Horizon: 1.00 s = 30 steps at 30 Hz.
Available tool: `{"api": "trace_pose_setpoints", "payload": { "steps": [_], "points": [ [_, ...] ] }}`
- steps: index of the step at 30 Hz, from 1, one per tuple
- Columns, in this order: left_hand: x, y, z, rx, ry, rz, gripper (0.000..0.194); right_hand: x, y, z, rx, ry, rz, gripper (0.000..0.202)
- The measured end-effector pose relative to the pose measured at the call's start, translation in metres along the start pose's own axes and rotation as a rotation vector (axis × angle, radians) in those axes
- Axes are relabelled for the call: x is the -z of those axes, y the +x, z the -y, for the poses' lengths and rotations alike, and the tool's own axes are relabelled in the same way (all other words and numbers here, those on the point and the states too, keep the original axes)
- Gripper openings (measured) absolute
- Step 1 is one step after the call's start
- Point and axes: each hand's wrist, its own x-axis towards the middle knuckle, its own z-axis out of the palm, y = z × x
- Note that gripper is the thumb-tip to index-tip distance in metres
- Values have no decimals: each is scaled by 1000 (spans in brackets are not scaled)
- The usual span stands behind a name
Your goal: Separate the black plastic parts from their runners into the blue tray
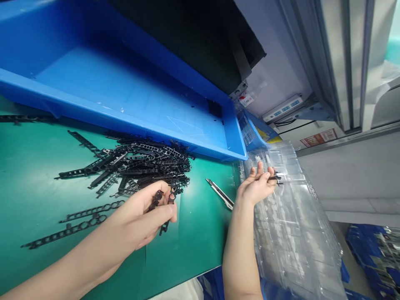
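Observation:
My left hand (pixel 146 214) is closed around a short black plastic strip (pixel 165 212) at the near edge of a pile of black perforated strips (pixel 143 164) on the green mat (pixel 37 191). My right hand (pixel 258 185) reaches out to the right over a stack of clear plastic blister trays (pixel 293 233). Its fingertips pinch a small black plastic part (pixel 277 178) just above the top tray.
A large blue bin (pixel 125 96) stands tilted behind the pile. A utility knife (pixel 220 193) lies on the mat between my hands. Loose strips (pixel 78 221) lie at the left. Smaller blue bins (pixel 254 133) and a grey cabinet wall (pixel 340 62) are at the right.

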Motion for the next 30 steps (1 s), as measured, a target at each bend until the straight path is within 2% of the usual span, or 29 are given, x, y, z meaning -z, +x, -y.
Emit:
{"api": "trace_pose_setpoints", "payload": {
  "steps": [8, 21, 26, 30],
  "points": [
    [0, 1, 2, -1, 44, -31, 24, 5, 8, 4, 31, -25, 15, 12],
    [1, 5, 11, 11, 20, -5, 23, 6, 9, 8, 1, -43, 10, 15],
    [2, 7, 16, -3, 76, 29, 25, 2, 4, 7, -62, -33, -11, 13],
    [2, 8, 17, -13, 74, 15, 25, -3, -4, 5, -176, -2, -34, 14]
  ]
}}
